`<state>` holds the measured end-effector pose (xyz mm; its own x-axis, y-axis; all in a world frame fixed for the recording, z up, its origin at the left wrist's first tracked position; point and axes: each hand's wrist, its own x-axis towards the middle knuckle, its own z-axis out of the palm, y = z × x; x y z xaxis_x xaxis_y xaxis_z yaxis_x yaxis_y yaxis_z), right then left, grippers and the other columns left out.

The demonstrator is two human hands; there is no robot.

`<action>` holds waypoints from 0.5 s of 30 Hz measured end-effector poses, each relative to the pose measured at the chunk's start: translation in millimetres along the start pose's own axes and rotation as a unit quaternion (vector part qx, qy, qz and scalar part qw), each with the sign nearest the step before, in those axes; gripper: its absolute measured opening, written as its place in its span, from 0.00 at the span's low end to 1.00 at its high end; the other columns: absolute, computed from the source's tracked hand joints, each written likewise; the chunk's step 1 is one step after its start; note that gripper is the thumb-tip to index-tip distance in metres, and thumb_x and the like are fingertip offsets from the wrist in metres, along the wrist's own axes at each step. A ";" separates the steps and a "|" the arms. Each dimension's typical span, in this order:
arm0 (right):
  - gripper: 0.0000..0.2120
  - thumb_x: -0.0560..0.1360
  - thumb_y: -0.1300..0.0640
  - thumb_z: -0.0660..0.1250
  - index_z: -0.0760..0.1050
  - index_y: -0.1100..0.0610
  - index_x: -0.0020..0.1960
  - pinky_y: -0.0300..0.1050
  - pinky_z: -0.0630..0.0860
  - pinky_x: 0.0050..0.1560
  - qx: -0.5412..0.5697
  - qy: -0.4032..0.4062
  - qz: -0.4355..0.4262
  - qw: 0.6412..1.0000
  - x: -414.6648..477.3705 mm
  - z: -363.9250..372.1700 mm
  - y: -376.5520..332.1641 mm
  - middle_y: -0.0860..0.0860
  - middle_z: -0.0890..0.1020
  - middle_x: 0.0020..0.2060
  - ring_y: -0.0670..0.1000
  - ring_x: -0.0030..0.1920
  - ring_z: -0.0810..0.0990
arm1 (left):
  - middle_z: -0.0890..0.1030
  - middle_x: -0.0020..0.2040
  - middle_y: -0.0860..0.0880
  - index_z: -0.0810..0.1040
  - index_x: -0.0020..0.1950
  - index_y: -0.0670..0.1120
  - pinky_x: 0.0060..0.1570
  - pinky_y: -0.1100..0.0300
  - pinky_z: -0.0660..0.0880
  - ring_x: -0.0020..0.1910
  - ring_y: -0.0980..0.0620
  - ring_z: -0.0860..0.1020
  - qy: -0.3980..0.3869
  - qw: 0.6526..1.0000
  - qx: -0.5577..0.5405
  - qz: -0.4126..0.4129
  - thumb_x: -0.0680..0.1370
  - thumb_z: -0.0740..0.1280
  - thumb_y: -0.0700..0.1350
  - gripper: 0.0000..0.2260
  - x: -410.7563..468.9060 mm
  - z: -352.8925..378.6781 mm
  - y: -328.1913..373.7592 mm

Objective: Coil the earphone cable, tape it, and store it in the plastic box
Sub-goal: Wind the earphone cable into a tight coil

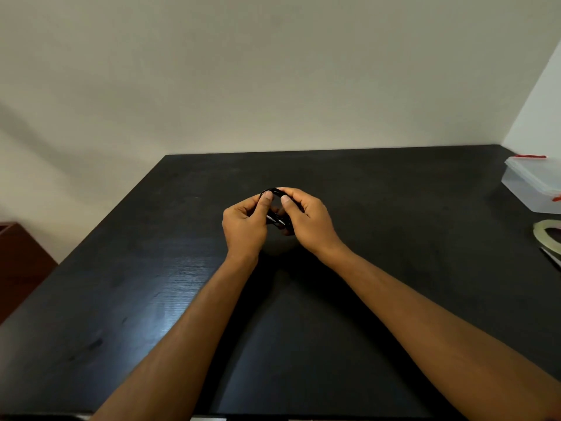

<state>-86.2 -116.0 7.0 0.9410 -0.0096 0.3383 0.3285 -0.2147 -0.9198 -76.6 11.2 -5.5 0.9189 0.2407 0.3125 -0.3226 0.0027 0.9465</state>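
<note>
We are recording a black table (394, 238) with faint wood grain, reflecting light on its near left part. A plain beige wall (273, 71) is standing behind it, meeting a whiter wall (540, 95) at the far right. A reddish-brown cabinet (21, 262) is showing left of the table. A thin pale strip (551, 257) is lying at the right edge, cut off; we are unable to identify it.
</note>
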 end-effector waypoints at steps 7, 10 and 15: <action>0.18 0.83 0.59 0.65 0.74 0.56 0.72 0.44 0.84 0.39 0.067 -0.041 0.046 0.996 -1.8 2.2 -5.9 0.54 0.82 0.60 0.52 0.51 0.86 | 0.87 0.38 0.49 0.87 0.43 0.51 0.44 0.53 0.81 0.39 0.53 0.84 0.034 0.999 -0.022 -0.017 0.79 0.71 0.47 0.06 0.5 -0.9 2.5; 0.18 0.83 0.58 0.65 0.74 0.56 0.72 0.47 0.85 0.41 0.090 -0.030 0.064 0.993 -3.4 6.7 -5.6 0.55 0.82 0.59 0.53 0.49 0.87 | 0.87 0.40 0.49 0.87 0.46 0.50 0.46 0.50 0.82 0.41 0.52 0.85 0.044 0.998 -0.039 -0.033 0.79 0.71 0.46 0.05 -1.7 0.8 3.9; 0.22 0.79 0.59 0.72 0.74 0.57 0.71 0.48 0.85 0.46 0.130 -0.017 0.051 0.990 -6.0 12.9 -4.7 0.53 0.81 0.58 0.54 0.56 0.85 | 0.87 0.44 0.45 0.87 0.51 0.43 0.52 0.41 0.82 0.48 0.44 0.86 0.057 0.995 -0.068 -0.053 0.79 0.71 0.44 0.07 -2.4 1.3 4.9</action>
<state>-92.4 -102.4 6.7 0.9711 0.0161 0.2381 0.2372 0.0453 -0.9704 -80.1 9.5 -1.5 0.9201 0.3410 0.1926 -0.2598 0.1636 0.9517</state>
